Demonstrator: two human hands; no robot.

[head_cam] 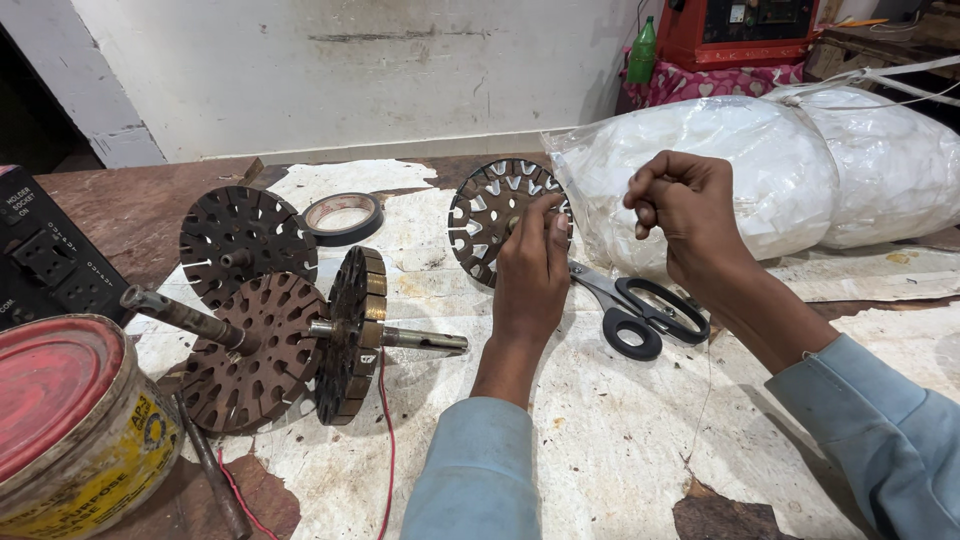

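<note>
Your left hand [530, 275] presses its fingers against the slotted round core [495, 215], which stands tilted near the back edge of the bench [620, 440], touching the plastic bag of white pieces [740, 170]. Your right hand [690, 205] is curled shut, fingertips pinched together on a thin thread you can barely see. Black-handled scissors [635, 305] lie just beside your left wrist; three more cores on shafts [270, 330] sit toward the left edge

left hand [533, 275] on slotted disc [497, 215]; right hand [688, 205] fisted | scissors [635, 305] between
</note>
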